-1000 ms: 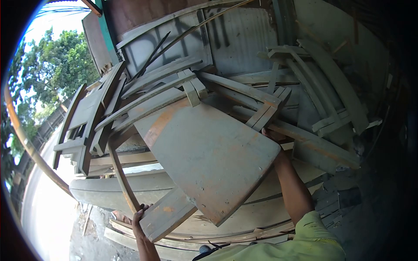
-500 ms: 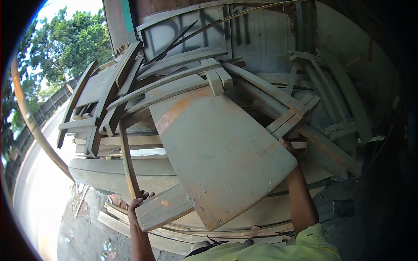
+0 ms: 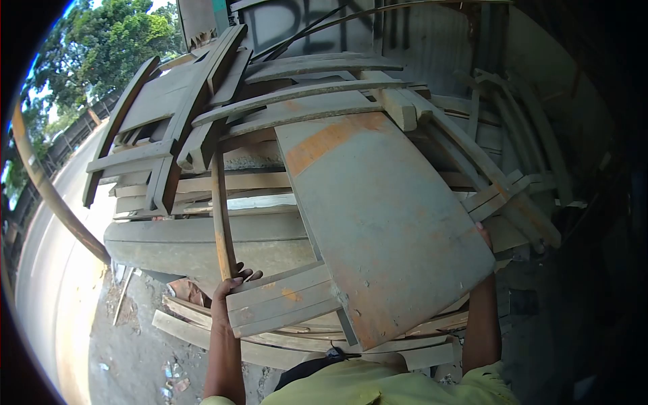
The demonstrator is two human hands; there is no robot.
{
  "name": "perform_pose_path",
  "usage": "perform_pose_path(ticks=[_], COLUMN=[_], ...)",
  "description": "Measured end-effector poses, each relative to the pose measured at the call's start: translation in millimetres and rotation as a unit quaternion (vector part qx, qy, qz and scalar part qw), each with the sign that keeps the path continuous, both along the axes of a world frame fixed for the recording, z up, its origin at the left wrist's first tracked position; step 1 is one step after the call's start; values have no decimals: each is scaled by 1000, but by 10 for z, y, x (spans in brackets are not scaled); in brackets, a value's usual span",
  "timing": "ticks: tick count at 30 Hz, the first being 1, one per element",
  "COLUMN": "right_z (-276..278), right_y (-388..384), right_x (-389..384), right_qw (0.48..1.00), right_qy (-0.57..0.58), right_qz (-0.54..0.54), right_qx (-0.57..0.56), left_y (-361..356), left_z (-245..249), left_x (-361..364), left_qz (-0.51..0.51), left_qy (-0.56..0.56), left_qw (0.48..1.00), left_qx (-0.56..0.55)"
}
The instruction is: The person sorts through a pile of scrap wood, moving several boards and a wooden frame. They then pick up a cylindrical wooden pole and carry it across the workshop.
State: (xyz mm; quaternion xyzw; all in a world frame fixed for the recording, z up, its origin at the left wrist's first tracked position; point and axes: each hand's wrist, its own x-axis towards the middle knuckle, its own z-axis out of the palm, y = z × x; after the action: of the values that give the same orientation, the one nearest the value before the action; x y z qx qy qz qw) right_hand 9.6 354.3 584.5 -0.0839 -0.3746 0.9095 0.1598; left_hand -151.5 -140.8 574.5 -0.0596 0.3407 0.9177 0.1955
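A wide, dusty grey wooden panel (image 3: 391,229) with an orange-brown worn band slants down towards me in front of a pile of old wood. Paired wooden rails (image 3: 287,297) jut from beneath its left side. My left hand (image 3: 233,287) is closed round the outer end of these rails, its fingertips showing past the edge. A narrow upright stick (image 3: 221,216) meets the rails right at that hand. On the far side, my right hand (image 3: 484,236) grips the panel's right edge near another pair of rails (image 3: 487,201); most of it is hidden behind the panel.
Behind lies a heap of wooden frames (image 3: 162,121) and curved slats (image 3: 304,98). A long rounded beam (image 3: 202,246) runs across beneath them. Loose planks (image 3: 202,331) lie on the littered ground by my body. A leaning pole (image 3: 50,192) and a road stand at left.
My view has tilted down slightly. The panel with its rails has shifted right, both hands moving with it, and a gap and board now show under its left edge.
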Motion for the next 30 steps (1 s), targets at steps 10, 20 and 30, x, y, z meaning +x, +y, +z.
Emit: perform_pose_path(ticks=[10,20,30], right_z=[-462,-708,-1101], right_y=[-20,-122,-2985], right_x=[-55,66,20], right_qw=[998,994,924], right_qy=[41,7,128], right_qz=[30,-73,-242], right_qx=[43,80,-266], left_y=[-167,-279,-275], left_z=[-127,-136,-235], left_x=[-234,-288,-399], left_qz=[-38,-109,-105], left_qy=[4,-5,27], left_qw=[998,993,994], left_qx=[41,35,1])
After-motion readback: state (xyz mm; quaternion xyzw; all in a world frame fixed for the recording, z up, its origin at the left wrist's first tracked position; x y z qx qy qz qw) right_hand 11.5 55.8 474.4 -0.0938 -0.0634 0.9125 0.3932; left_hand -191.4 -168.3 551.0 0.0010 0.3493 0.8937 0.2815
